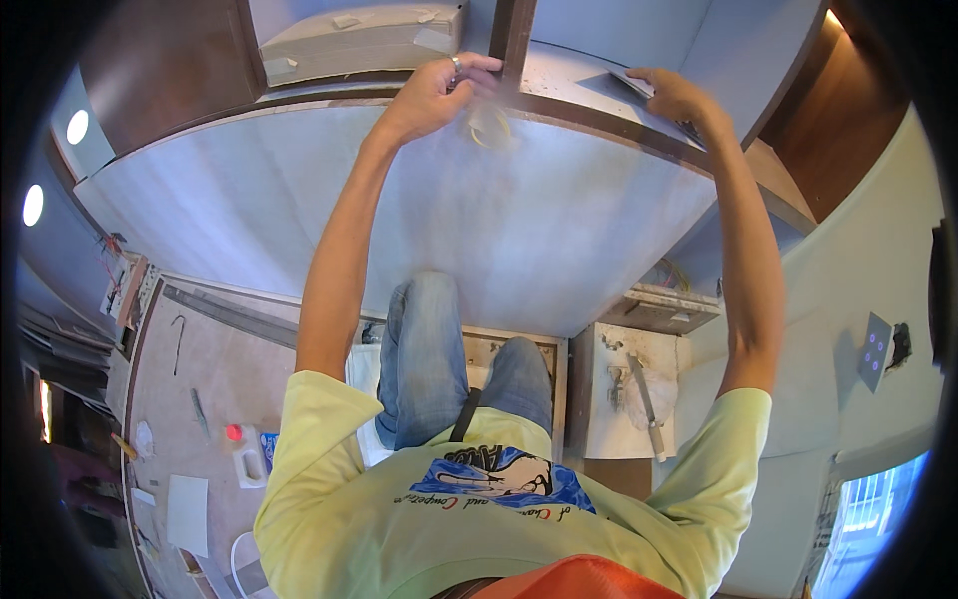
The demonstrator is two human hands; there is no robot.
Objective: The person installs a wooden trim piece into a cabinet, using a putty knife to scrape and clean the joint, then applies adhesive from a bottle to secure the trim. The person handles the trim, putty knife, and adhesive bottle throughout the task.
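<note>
My left hand (439, 95) is at the dark wooden cabinet frame (614, 120), fingertips beside the upright divider, thumb curled; what it holds is unclear. Just below it is a blurred, translucent thing with a pale yellow ring (489, 127), possibly a tape roll. My right hand (682, 100) grips a thin grey flat piece (632, 84) inside the right compartment, over its pale, speckled bottom; its lower fingers are partly hidden. Below both hands spreads a pale blue-grey panel (539, 210).
A long cream box (354, 45) sits in the left compartment. My knees are below the panel. At lower left, a board (220, 349) bears a red-capped jug (249, 464) and small tools. A long tool (649, 409) lies on a ledge at right, near a wall switch plate (875, 351).
</note>
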